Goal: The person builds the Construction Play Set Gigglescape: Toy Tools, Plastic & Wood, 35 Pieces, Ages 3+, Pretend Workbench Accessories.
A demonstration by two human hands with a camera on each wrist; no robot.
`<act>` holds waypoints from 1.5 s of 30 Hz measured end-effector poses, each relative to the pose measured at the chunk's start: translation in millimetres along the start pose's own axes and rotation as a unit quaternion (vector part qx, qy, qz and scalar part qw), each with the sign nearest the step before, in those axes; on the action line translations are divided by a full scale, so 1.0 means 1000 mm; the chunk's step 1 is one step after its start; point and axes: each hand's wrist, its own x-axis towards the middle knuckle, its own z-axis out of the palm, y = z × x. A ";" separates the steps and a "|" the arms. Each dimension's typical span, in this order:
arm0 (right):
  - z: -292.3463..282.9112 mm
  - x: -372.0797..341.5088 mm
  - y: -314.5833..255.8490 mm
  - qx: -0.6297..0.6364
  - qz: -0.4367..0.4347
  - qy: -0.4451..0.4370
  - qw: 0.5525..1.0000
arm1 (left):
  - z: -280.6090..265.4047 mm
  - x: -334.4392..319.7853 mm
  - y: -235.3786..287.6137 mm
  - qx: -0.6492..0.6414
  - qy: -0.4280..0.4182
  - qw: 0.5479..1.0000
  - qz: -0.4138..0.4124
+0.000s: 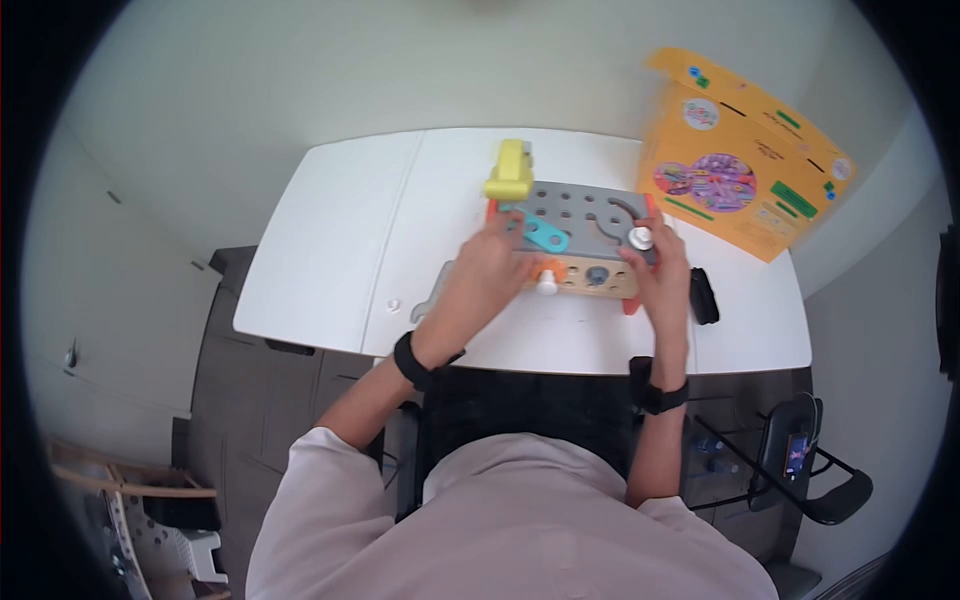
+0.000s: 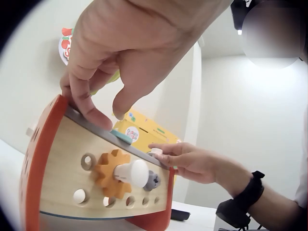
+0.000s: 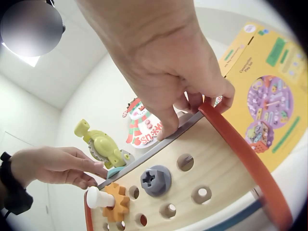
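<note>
A toy workbench [image 1: 575, 235] with a grey holed top, wooden front and red ends stands on the white table. My left hand [image 1: 487, 262] bends over its left end, fingertips at a teal strip [image 1: 545, 235] on the top, thumb apart. At the right end, my right hand [image 1: 662, 275] pinches a white round-headed screw [image 1: 640, 238] between thumb and fingers; its lower part is hidden. On the front panel sit an orange gear [image 2: 113, 173] with a white screw [image 2: 132, 173] through it, and a grey cross-slotted nut [image 3: 155, 180].
A yellow-green toy tool [image 1: 511, 170] stands behind the bench's left end. Left of the bench lie a grey toy wrench [image 1: 430, 298] and a small white piece [image 1: 394, 305]. A black object [image 1: 704, 296] lies to the right, and a large orange box [image 1: 745, 150] leans behind.
</note>
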 end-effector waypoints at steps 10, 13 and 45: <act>-0.003 0.004 -0.004 0.003 0.053 -0.039 0.998 | -0.021 -0.003 0.004 -0.015 -0.082 0.996 -0.019; -0.003 0.003 0.003 -0.023 0.018 -0.036 0.999 | -0.024 -0.001 -0.003 -0.036 -0.088 0.995 -0.005; 0.031 0.022 0.005 -0.111 -0.023 -0.005 0.993 | -0.053 -0.087 -0.147 -0.002 -0.331 0.887 -0.323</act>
